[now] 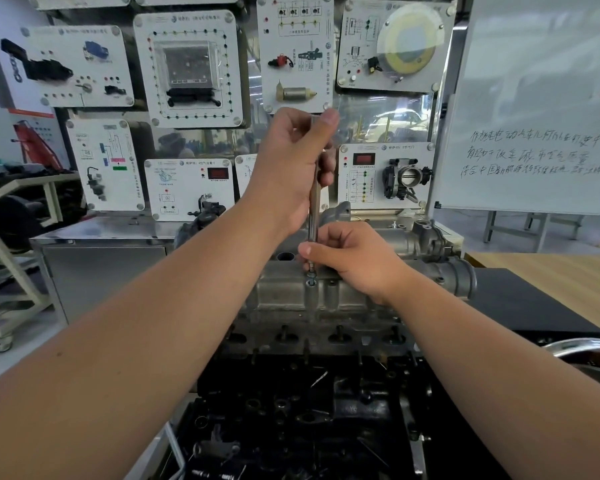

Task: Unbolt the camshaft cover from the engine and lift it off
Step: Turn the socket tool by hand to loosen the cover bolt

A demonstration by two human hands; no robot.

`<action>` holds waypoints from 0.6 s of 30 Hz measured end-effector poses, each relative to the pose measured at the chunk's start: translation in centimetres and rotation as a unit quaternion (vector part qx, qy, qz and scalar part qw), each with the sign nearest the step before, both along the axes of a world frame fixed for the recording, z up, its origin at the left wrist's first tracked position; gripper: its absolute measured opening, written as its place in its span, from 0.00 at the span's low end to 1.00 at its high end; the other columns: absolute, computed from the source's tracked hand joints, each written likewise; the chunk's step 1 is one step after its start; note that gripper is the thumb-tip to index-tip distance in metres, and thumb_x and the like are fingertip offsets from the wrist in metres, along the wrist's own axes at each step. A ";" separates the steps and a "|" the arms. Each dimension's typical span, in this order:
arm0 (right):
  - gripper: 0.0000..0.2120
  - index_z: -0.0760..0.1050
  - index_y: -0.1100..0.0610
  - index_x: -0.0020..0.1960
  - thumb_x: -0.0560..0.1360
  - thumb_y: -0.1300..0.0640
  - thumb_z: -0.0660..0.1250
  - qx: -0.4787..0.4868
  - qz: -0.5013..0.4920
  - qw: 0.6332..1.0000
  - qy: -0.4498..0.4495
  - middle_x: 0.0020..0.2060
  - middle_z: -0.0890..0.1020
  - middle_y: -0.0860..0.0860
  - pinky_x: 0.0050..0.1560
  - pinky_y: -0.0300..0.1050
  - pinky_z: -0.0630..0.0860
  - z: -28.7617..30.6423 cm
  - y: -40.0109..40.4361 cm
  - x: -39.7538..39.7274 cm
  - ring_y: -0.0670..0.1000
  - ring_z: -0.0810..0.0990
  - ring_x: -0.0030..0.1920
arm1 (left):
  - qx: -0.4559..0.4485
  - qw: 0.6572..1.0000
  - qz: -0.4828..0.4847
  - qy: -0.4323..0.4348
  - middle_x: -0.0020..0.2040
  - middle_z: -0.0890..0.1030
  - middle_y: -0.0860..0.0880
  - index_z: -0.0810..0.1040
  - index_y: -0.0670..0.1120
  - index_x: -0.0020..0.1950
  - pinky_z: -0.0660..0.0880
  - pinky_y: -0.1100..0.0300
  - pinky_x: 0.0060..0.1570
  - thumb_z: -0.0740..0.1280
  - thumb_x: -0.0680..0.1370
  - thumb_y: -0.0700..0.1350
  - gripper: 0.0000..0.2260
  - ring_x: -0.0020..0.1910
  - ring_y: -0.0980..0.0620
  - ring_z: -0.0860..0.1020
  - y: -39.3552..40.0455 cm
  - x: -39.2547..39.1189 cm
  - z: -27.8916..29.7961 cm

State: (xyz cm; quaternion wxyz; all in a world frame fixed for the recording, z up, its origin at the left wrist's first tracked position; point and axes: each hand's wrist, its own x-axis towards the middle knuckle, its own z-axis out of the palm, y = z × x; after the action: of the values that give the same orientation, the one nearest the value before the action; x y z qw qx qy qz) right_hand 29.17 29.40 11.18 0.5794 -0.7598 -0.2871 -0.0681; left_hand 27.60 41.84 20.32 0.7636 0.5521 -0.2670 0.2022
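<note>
The camshaft cover (pixel 326 292) is a long, dull grey casting with ribbed sides and raised bosses along its near edge, and it sits crosswise on top of the engine (pixel 312 393). A round dark opening shows in its top face toward the left. Below the cover the engine darkens into a black, greasy block crowded with studs and fittings.

A slim steel tool (pixel 314 199) stands nearly upright over the cover, its lower tip seated on a bolt (pixel 311 282) at the cover's near edge, just right of the round opening.

Both hands are on that tool. The left hand (pixel 291 168) is well above the cover, its fingers and thumb curled round the top of the shaft, thumb tip at the very end. The right hand (pixel 354 261) is low, resting on the cover's top face, and pinches the shaft just above the bolt between thumb and curled fingers. Both forearms are bare and reach forward from the near side of the engine, the left rising steeply, the right lying flatter and coming in from the right.

Behind the cover stands a wall of training panels (pixel 187 67) with mounted parts, and to the right of them a whiteboard (pixel 541 98) with handwriting.
</note>
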 end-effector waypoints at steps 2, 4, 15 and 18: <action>0.06 0.85 0.57 0.45 0.77 0.55 0.73 0.012 0.007 1.000 0.012 0.44 0.87 0.60 0.59 0.64 0.79 0.1 0.0 0.0 0.57 0.83 0.45 | -0.001 1.000 -0.019 0.012 0.34 0.75 0.52 0.71 0.47 0.48 0.65 0.64 0.25 0.64 0.85 0.48 0.09 0.25 0.57 0.68 0.0 0.0 -0.1; 0.06 0.86 0.58 0.46 0.78 0.57 0.71 0.016 0.022 0.999 0.028 0.45 0.87 0.60 0.61 0.59 0.80 0.2 -0.1 -0.1 0.54 0.84 0.45 | -0.003 0.997 -0.067 0.041 0.34 0.76 0.51 0.75 0.45 0.49 0.63 0.63 0.26 0.57 0.86 0.54 0.15 0.25 0.57 0.67 0.1 -0.1 -0.3; 0.10 0.83 0.59 0.47 0.79 0.52 0.70 -0.011 0.009 1.000 -0.005 0.41 0.87 0.53 0.50 0.44 0.82 0.4 0.3 -0.7 0.49 0.86 0.43 | -0.014 0.998 -0.045 0.032 0.33 0.78 0.50 0.74 0.46 0.46 0.73 0.61 0.31 0.63 0.85 0.48 0.10 0.29 0.54 0.74 0.6 -0.4 -0.4; 0.07 0.77 0.57 0.44 0.79 0.56 0.70 0.008 0.011 1.000 0.001 0.42 0.87 0.56 0.53 0.53 0.82 0.5 0.6 -0.7 0.53 0.86 0.43 | -0.024 0.998 -0.058 0.029 0.32 0.78 0.50 0.73 0.46 0.45 0.74 0.61 0.31 0.66 0.84 0.46 0.09 0.29 0.54 0.76 0.6 -0.4 -0.4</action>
State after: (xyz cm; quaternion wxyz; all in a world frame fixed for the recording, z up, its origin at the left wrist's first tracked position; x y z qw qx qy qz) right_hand 28.48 29.95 11.65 0.5863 -0.7521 -0.2945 -0.0625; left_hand 27.18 42.44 19.95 0.7944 0.5228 -0.2716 0.1479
